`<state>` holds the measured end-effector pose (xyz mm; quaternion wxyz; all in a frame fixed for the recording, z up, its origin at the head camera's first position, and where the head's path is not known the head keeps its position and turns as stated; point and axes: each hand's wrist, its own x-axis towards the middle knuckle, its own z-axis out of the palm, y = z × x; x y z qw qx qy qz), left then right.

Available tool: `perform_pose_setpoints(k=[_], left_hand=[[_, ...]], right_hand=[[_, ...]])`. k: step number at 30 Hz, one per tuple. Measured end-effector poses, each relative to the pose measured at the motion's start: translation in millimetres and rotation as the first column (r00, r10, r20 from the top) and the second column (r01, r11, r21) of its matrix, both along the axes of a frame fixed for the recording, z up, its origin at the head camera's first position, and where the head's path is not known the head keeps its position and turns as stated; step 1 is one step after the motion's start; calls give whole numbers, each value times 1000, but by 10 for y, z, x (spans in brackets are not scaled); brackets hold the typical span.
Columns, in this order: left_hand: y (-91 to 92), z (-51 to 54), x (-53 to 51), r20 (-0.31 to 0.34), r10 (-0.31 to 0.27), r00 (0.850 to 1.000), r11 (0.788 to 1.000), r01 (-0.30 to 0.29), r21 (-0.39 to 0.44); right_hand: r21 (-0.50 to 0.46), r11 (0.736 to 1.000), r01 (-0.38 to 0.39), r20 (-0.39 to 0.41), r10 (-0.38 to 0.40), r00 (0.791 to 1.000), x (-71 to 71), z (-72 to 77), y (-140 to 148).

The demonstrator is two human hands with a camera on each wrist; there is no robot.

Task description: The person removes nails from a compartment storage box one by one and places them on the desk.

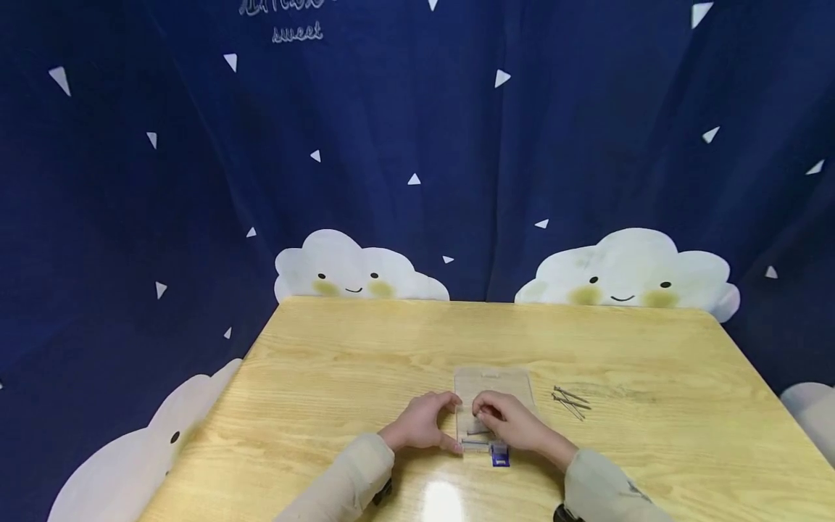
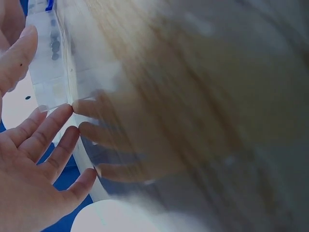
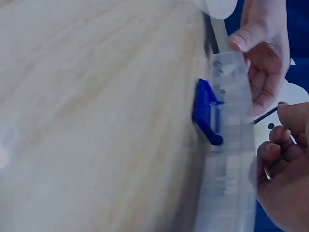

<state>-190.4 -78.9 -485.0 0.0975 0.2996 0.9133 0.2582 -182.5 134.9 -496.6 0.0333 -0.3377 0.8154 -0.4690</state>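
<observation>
A clear plastic box [image 1: 476, 413] with its lid raised open lies before me, a blue latch [image 1: 500, 457] at its front. My left hand [image 1: 422, 422] curves around the box's left side in the head view. In the left wrist view its fingers [image 2: 48, 133] are nearly straight, tips touching the tabletop beside the box. Over the box, my right hand [image 1: 512, 420] pinches a thin dark screw [image 3: 265, 116] between thumb and fingers. Another screw [image 1: 475, 442] lies in a front compartment. The right fingers partly hide the box's inside in the head view.
Several loose screws [image 1: 570, 401] lie on the wooden table [image 1: 326, 362] to the right of the box. Behind the table hangs a dark blue curtain [image 1: 372, 145] with white clouds and triangles.
</observation>
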Motion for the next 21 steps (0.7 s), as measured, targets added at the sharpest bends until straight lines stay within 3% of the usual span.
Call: perform_pose_setpoints(k=[8, 16, 21], left_hand=[[1, -21, 16, -20, 0, 1000, 1000, 0, -4], [9, -12, 9, -33, -6, 999, 1000, 5, -30], [-6, -8, 9, -18, -7, 1000, 999, 6, -37]], right_hand=[[-56, 998, 21, 48, -19, 999, 18, 118, 98], [-96, 995, 6, 0, -6, 1000, -6, 143, 227], [-78, 996, 50, 40, -47, 998, -22, 170, 319]])
